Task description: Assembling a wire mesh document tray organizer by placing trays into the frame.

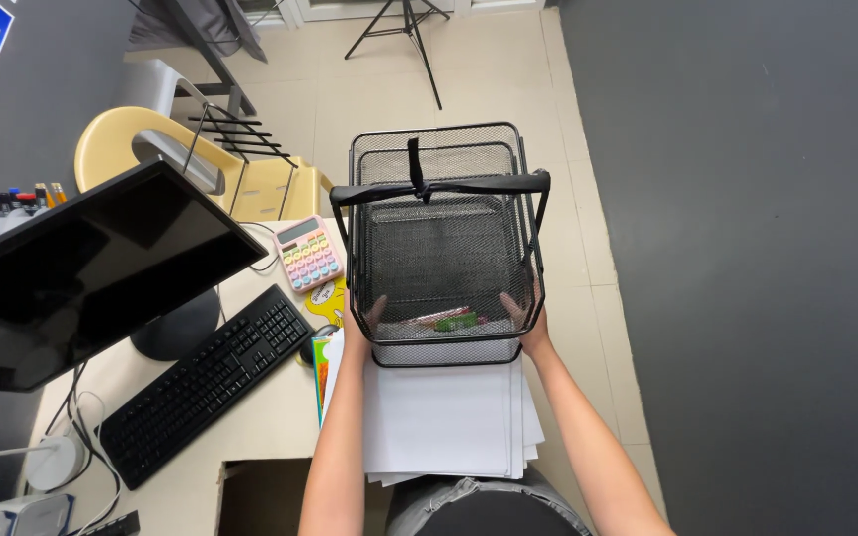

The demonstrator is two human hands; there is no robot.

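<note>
Both hands grip a black wire-mesh basket (446, 248) by its near end, one on each side. The left hand (361, 320) clasps the near left corner with the thumb inside the mesh and the fingers wrapped outside; the right hand (526, 320) mirrors it on the near right corner, thumb in, fingers outside. Both are closed firmly on the rim and wall of the basket.

The basket sits over the far edge of a stack of white paper (444, 417), which lies on the desk (250, 417) at its right end — whether the basket rests on the stack or is lifted just above it, I cannot tell. Two black handles are folded across its top, meeting in a bar near the far end. Inside, at the near end of the bottom, lie a few small packets (449, 319), red and green.

Left of the basket, on the desk, are a pastel calculator (307, 252), a black keyboard (206, 382) and a black mouse (312, 342) — the mouse just beside the left hand. A dark monitor (81, 268) stands farther left. Behind the desk is a yellow chair (250, 179), and on the tiled floor beyond, a tripod (404, 30).
</note>
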